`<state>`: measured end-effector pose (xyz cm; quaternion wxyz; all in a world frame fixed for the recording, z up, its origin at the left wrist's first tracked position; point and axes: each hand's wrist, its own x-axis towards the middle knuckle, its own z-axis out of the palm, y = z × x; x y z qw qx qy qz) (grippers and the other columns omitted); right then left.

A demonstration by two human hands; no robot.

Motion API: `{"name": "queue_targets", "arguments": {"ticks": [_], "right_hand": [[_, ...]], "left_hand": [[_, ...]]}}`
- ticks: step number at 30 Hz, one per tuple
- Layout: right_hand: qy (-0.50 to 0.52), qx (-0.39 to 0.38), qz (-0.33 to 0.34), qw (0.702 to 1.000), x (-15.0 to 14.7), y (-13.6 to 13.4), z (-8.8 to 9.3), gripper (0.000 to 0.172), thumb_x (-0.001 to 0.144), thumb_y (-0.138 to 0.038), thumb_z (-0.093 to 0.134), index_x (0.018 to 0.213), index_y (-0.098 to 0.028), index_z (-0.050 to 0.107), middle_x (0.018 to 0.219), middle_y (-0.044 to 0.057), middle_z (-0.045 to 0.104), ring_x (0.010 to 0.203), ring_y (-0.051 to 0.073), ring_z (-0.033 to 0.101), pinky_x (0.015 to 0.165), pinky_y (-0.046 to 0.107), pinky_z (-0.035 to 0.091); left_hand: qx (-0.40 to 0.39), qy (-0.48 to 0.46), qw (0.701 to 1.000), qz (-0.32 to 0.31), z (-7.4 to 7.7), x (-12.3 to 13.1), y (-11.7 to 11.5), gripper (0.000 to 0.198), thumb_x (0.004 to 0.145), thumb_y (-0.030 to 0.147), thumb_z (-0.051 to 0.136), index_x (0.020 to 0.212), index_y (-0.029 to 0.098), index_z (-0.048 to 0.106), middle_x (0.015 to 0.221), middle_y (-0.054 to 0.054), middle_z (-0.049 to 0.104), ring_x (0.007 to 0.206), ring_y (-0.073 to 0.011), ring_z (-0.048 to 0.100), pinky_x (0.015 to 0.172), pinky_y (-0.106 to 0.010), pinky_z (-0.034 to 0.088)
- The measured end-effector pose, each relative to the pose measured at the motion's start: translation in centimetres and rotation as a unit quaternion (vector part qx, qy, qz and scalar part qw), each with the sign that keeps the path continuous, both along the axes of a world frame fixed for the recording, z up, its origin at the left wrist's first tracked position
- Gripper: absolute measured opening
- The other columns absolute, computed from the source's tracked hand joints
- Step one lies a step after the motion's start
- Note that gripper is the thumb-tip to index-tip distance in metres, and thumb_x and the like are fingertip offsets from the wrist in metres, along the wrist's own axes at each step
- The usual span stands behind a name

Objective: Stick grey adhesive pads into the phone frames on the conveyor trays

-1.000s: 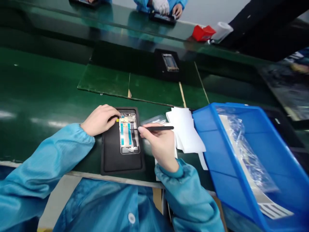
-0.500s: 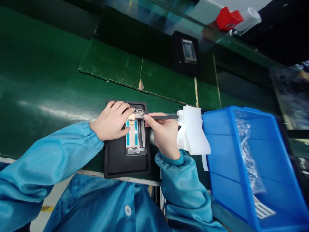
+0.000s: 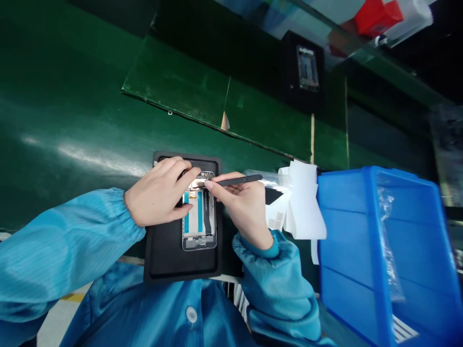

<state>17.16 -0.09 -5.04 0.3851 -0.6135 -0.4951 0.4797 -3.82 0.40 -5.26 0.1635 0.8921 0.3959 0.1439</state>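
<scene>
Lower middle of the view, and all the action right here: left hand (image 3: 158,191) over the top end of a smartphone mid-frame (image 3: 199,219), fingers together and curled, tips on the upper edge, thumb lower down at its side. Firm grip or light steadying touch? Impossible to tell from this angle. Just to the right, right hand (image 3: 240,208), thumb and forefinger pinched on a slim black pen-shaped tool (image 3: 238,180), tail end out to the right, working end lost at the fingertips beside that same upper edge. Long axis of the mid-frame almost straight up and down in the view, teal strips along its length, top end away from the wearer, both hands crowded there, left hand the nearer of the two. Underneath, a black rubber mat (image 3: 181,262) on a green conveyor belt (image 3: 65,96). Off to the right, a loose stack of white sheets (image 3: 306,202), then a blue plastic bin (image 3: 343,226) with a clear bag (image 3: 385,236) inside. Upper right, a second black mat (image 3: 289,72) under another phone frame (image 3: 307,67).
</scene>
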Motion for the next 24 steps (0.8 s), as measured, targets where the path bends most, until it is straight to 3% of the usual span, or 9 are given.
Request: {"name": "queue_targets", "arguments": {"ticks": [6,24], "right_hand": [[-0.028,0.011,0.029,0.999,-0.02,-0.01,0.27,0.021,0.072,-0.034,0.086,0.078,-0.018,0.074,0.072,0.003,0.076,0.064,0.019,0.073,0.056,0.027,0.06],[-0.05,0.018,0.037,0.998,-0.14,0.02,0.36,0.019,0.073,-0.034,0.085,0.078,-0.019,0.075,0.075,0.003,0.077,0.063,0.017,0.072,0.055,0.027,0.06]], "left_hand": [[0.053,0.024,0.998,0.015,0.26,-0.97,-0.82,0.03,0.094,0.03,0.051,0.117,0.016,0.062,0.108,-0.013,0.062,0.099,-0.0276,0.057,0.082,-0.041,0.048],[0.06,0.039,0.997,-0.005,0.03,-0.94,-0.88,0.029,0.093,0.027,0.051,0.115,0.014,0.063,0.106,-0.013,0.063,0.099,-0.0284,0.057,0.08,-0.042,0.048]]}}
